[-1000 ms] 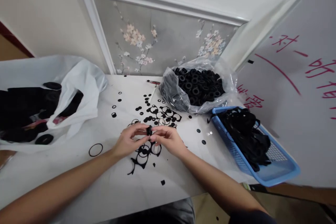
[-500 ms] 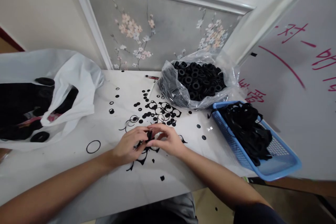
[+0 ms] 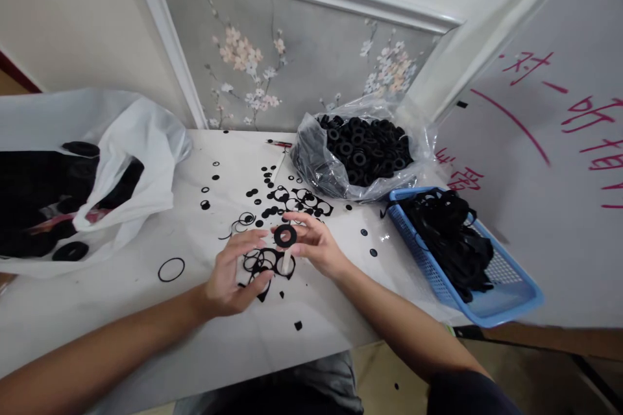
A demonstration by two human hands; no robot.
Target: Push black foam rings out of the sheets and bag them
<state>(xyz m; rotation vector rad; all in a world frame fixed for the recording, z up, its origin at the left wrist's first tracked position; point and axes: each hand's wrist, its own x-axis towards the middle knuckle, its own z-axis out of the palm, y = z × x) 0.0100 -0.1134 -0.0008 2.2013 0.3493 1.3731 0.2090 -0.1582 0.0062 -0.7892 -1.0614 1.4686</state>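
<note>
Between the thumb and fingers of my right hand [image 3: 316, 245] is a flat black rubber ring [image 3: 285, 236], its round hole facing me. My left hand [image 3: 237, 274] is beside it with thumb and fingers spread, and nothing shows in its grasp. Under both hands lie thin black cut-out rings and scraps [image 3: 263, 260] on the white table [image 3: 204, 343]. Farther back, small black discs [image 3: 267, 213] and more cut-out scraps [image 3: 305, 200] are scattered.
A clear plastic bag [image 3: 311, 165] full of black rings stands at the back. To the right, a blue basket [image 3: 516, 301] holds black scraps. A white bag [image 3: 156, 162] with black pieces sits at left. One thin large ring [image 3: 171, 270] lies nearby.
My left hand has come away from the black ring and its fingers have spread. The ring, now in my right hand, has turned so that its flat face shows.
</note>
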